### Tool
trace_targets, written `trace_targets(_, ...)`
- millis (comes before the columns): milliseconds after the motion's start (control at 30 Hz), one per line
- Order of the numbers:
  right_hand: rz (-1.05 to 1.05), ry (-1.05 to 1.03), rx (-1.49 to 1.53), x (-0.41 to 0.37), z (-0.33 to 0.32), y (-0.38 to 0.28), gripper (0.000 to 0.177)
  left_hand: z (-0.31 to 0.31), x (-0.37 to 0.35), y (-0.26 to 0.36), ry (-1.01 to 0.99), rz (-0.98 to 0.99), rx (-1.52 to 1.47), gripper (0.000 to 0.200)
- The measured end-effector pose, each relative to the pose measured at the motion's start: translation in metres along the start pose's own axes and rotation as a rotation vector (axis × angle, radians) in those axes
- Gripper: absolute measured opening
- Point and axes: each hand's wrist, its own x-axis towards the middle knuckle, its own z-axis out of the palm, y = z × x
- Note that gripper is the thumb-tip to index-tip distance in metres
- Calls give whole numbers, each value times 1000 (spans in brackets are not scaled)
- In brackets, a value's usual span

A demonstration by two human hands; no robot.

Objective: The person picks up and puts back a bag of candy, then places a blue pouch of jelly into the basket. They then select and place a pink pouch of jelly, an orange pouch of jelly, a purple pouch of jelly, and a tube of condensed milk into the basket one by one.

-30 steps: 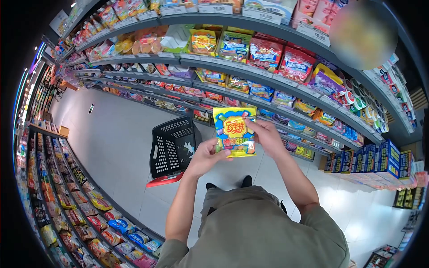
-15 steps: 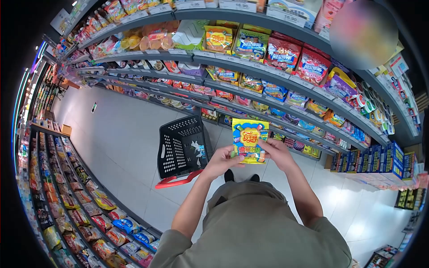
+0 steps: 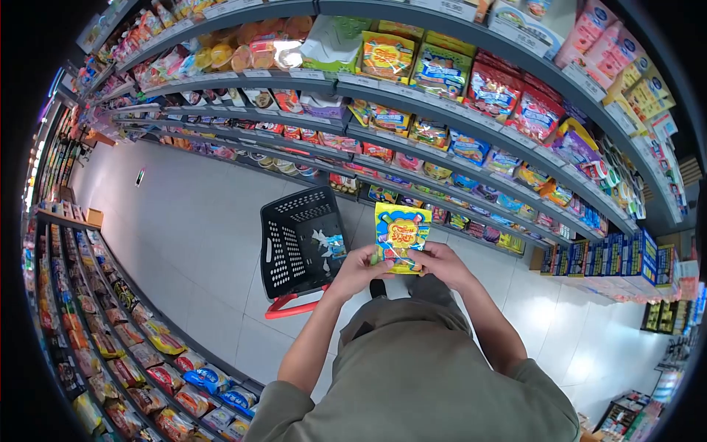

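A: Hands first. Count?
B: Two, both the person's own. Left hand [image 3: 359, 267] and right hand [image 3: 436, 261], each closed on the same yellow bag [image 3: 400, 230]. The left pinches the bag's lower left edge, thumb on the front face. The right grips the lower right corner, fingers curled behind, thumb in front.

A: Bags in hand?
B: One. It is off the shelves, held upright in front of the chest, over the floor [image 3: 191, 221], just beside the basket [image 3: 282, 254] at its near right corner. I cannot tell whether bag and basket touch.

A: Writing on the bag?
B: One round red-and-yellow emblem in the upper half, with a band of coloured print below. The letters are too small to read.

A: Baskets?
B: One. It is black with perforated walls and has one red handle [image 3: 293, 308] at its near edge. It stands on the floor near the foot of the long rack [image 3: 412, 98]. Inside, against the right wall, there is at least one small white-and-blue packet [image 3: 329, 244]. I can't count any more.

A: Racks?
B: Two, one on each side of the aisle. The long rack has snack bags packed on every tier. The second rack [image 3: 110, 324] is on the person's left. White price tags run along the shelf edges, figures unreadable. A row of blue boxes [image 3: 611, 258] stands at the long rack's right end, too crowded to count.
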Motion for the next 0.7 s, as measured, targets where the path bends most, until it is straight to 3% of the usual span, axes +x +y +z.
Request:
trace_targets(267,-5,-58,-94,31,10,-14,39,-14,-3,1,130,18,-42,36)
trace_targets(333,0,-70,-124,38,13,-18,40,-18,-4,5,203,-35,-203,40)
trace_targets(700,18,-86,-78,47,33,-11,37,-35,-10,-9,296,-2,-147,49)
